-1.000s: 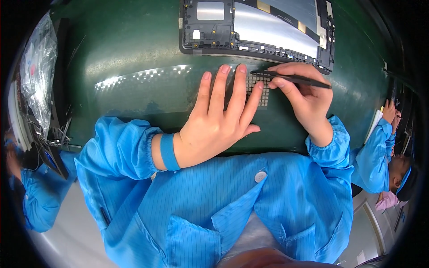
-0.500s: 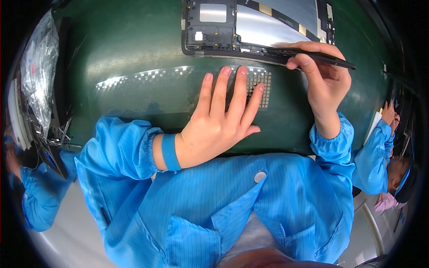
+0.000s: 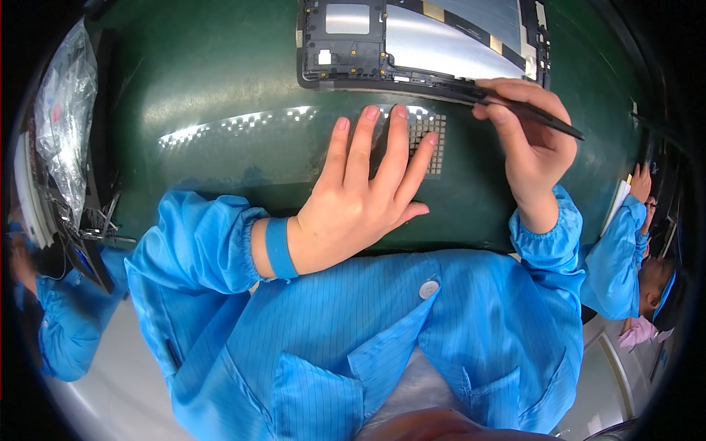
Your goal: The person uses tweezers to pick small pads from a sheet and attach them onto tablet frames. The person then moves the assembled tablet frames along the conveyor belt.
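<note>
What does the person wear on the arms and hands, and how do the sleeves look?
Both hands are bare, with no gloves: the left hand and the right hand. Both arms are covered by bright blue sleeves of a finely striped work coat, gathered with elastic at the cuffs. A plain blue wristband sits on the left wrist. A white button shows on the coat.

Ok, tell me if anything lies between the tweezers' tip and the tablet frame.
Nothing visible does. The right hand holds the black tweezers with the tip already at the lower edge of the tablet frame. The left hand lies flat on the gridded sheet, below that path.
</note>
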The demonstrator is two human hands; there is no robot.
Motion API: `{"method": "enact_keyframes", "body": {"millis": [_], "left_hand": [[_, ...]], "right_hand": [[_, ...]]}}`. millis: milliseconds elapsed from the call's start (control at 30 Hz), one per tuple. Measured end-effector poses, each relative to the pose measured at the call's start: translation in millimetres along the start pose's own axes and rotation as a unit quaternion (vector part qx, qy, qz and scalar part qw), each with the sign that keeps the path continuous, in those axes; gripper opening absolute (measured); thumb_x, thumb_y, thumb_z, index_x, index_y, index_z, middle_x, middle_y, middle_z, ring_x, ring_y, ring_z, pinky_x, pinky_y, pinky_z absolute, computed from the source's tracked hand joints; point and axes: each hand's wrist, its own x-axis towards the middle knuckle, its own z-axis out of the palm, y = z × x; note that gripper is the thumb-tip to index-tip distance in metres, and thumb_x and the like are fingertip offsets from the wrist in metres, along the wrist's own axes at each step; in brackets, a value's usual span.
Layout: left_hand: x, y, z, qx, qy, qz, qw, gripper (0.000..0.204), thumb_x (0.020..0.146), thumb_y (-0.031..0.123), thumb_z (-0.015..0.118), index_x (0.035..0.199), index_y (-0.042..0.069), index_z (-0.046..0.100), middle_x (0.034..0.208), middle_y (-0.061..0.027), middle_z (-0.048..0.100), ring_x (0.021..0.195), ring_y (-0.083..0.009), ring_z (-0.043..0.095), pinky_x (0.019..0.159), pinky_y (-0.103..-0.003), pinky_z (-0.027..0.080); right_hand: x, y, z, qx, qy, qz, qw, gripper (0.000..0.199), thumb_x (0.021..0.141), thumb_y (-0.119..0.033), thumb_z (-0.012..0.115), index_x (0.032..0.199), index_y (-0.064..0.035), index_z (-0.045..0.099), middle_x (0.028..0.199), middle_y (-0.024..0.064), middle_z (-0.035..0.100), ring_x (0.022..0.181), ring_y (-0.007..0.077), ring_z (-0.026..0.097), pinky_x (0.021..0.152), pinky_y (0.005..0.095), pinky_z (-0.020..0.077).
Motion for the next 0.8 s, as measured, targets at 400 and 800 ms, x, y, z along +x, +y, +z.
{"method": "enact_keyframes", "body": {"millis": [400,800], "left_hand": [[1,1,0,0.012,-0.019,0.002,1.0,0.077,0.074,0.063,0.059,0.137,0.018,0.051,0.14,-0.0144,0.045,0.126,-0.0426,0.043,0.107,-0.051,0.033],[4,-2,-6,0.028,-0.027,0.028,0.999,0.077,0.075,0.06,0.061,0.137,0.016,0.05,0.138,-0.0172,0.047,0.12,-0.042,0.049,0.099,-0.047,0.044]], "right_hand": [[-20,2,7,0.045,-0.02,0.152,0.987,0.022,0.086,0.004,0.064,0.107,0.0072,0.059,0.101,0.0147,0.065,0.083,0.0178,0.067,0.075,0.0271,0.0559],[-14,-2,-15,0.049,0.024,0.043,0.998,0.019,0.087,0.005,0.062,0.106,0.0067,0.059,0.098,0.0169,0.067,0.079,0.018,0.067,0.073,0.0275,0.0555]]}}
